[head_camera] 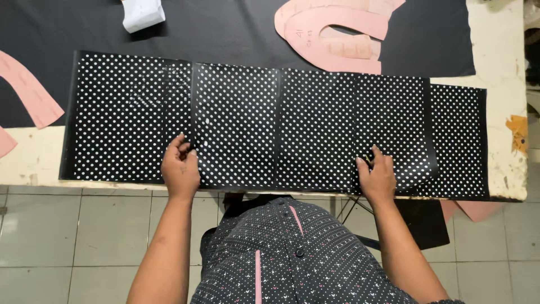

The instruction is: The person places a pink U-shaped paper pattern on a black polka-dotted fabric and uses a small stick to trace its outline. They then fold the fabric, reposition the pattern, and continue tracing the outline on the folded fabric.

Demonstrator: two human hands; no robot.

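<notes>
— Head view shows both hands on a long strip of black sheet with white dots [253, 121], laid across the worktop [500, 50]. How do they sit on it?

— The left hand [180, 166] rests at the near edge, fingers curled and pinching at a fold line of the sheet. The right hand [376, 174] lies further along the same near edge, fingers pressed down and drawn together on the material; whether anything is gripped under them cannot be told.

— How does the sheet look to handle?

— Thin and light, by the way it lies. It looks glossy, so probably a bit slippery under a flat palm. It is flexible but not limp: several panels overlap, and one edge near the right hand curls up instead of lying flat. That suggests a coated material with some spring, liable to crease if bent hard.

— Where would one take hold?

— At the near edge, where it reaches the worktop's rim, or at the raised seams between panels, which give fingertips something to pinch.

— Anything else around?

— Pink curved patterns [337, 34] lie beyond the strip on plain black cloth [225, 28], another pink piece [28, 87] at the left, a white folded item [142, 14] at the far edge.
</notes>
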